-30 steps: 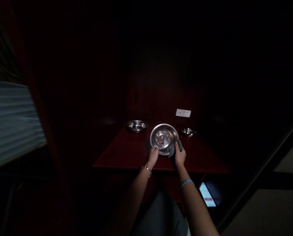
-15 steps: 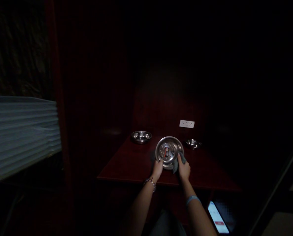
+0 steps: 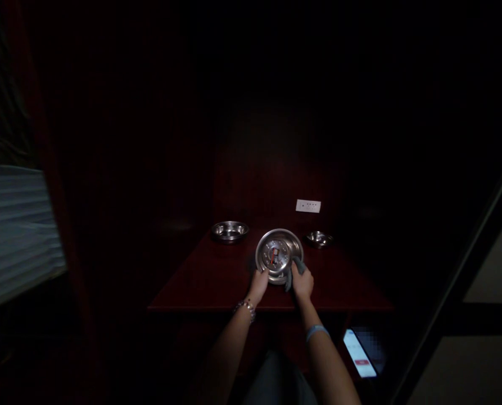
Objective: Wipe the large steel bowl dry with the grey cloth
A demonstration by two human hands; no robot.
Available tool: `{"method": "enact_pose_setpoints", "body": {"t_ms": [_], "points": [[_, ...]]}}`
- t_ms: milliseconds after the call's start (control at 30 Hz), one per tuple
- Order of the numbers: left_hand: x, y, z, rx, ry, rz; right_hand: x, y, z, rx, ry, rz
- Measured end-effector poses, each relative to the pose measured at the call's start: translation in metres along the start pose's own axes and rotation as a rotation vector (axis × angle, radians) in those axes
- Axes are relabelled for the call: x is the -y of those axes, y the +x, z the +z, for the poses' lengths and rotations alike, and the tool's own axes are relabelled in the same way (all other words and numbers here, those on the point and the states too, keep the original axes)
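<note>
Pinched at the lower left rim of a shiny metal bowl, the left hand has its thumb on the inner side, while the right hand grips a grey cloth against the bowl's lower right side. How far its hidden fingers curl behind the metal I cannot tell. The bowl is tilted, its inside facing the camera, over the middle of a dark red table; whether its lower edge touches the surface is unclear. On its flat bottom sits a small orange and dark patch. Farther back on the table, one metal bowl rests to the left and a smaller metal dish to the right, both apart from the held one. White socket plate on the back wall; below the table's right front edge, a lit phone. Beads circle the left wrist, a pale blue band the right forearm.
</note>
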State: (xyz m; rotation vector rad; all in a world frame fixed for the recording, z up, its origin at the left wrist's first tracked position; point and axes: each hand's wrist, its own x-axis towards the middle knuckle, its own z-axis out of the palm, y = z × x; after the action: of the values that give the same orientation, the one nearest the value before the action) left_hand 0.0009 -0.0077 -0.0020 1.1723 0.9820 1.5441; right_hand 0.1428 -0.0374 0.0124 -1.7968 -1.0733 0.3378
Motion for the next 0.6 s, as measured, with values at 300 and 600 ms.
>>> {"method": "enact_pose_setpoints", "body": {"t_ms": [300,600], "points": [[-0.008,0.001,0.000,-0.104,-0.136,-0.013,0.003,0.000,-0.006,0.121,0.082,0.021],[-0.006,0.002,-0.002,-0.032,-0.152,-0.014,0.010,-0.004,-0.010,0.322,-0.055,-0.046]]}}
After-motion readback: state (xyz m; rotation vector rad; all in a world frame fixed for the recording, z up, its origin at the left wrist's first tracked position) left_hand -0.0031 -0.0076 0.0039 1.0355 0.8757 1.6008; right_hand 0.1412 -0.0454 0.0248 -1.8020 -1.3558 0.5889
